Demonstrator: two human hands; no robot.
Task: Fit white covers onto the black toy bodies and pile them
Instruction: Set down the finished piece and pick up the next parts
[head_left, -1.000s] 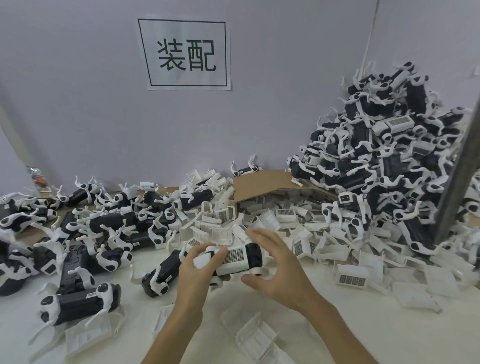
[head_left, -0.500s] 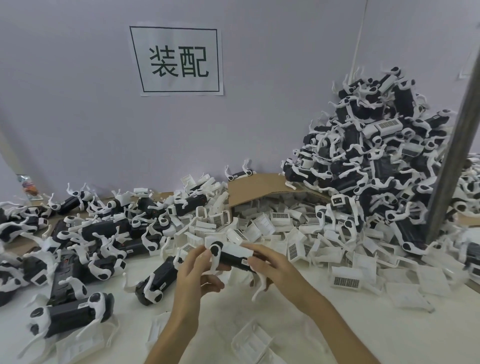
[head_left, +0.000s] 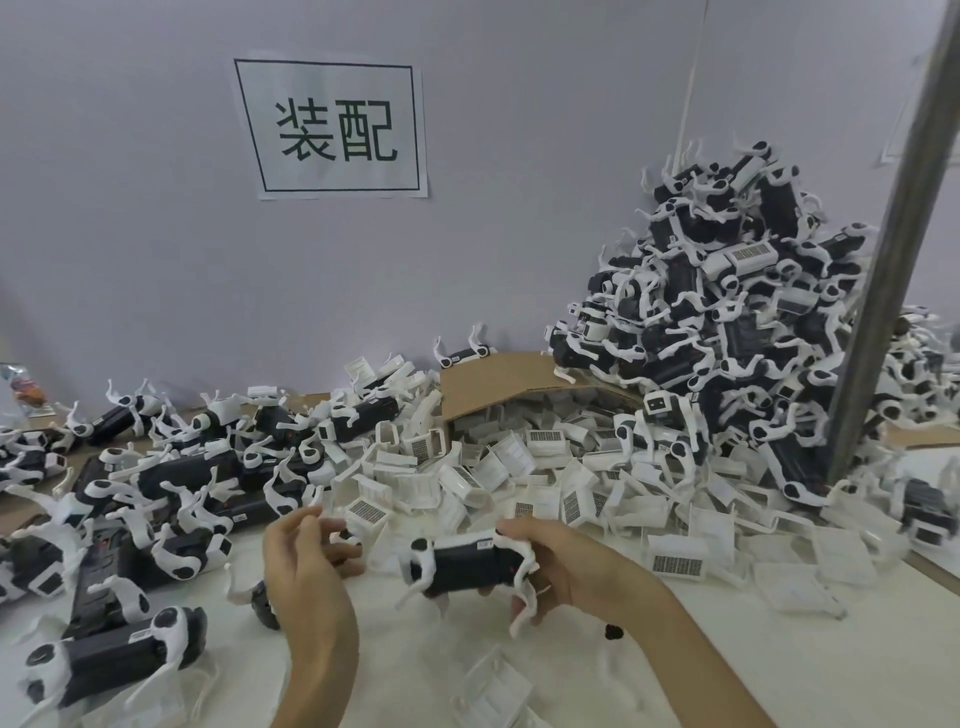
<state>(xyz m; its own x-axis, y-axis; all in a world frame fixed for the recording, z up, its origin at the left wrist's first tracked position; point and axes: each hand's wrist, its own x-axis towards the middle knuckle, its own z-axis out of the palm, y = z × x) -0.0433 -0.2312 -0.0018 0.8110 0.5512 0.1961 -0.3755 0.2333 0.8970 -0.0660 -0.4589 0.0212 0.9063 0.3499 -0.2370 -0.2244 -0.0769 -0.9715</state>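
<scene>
Head view. Right hand (head_left: 566, 571) grips the toy body (head_left: 462, 566) at lower centre, just above the surface (head_left: 675, 654). Left hand (head_left: 306, 571) is loosely curled and apparently empty. Cover looks seated, so stacking is likely next, on the pile (head_left: 727, 322) at upper right. Matte black shell, thin curved white legs likely to snag. Loose ribbed covers (head_left: 545, 467) lie mid-frame.

1. Identify your bare left hand (head_left: 304, 571): uncovered from fingertips to wrist.
2. Identify your bare right hand (head_left: 571, 571): likewise uncovered.
3. Your bare left forearm (head_left: 317, 675) and bare right forearm (head_left: 691, 665) are unclothed down to the lower frame edge.
</scene>
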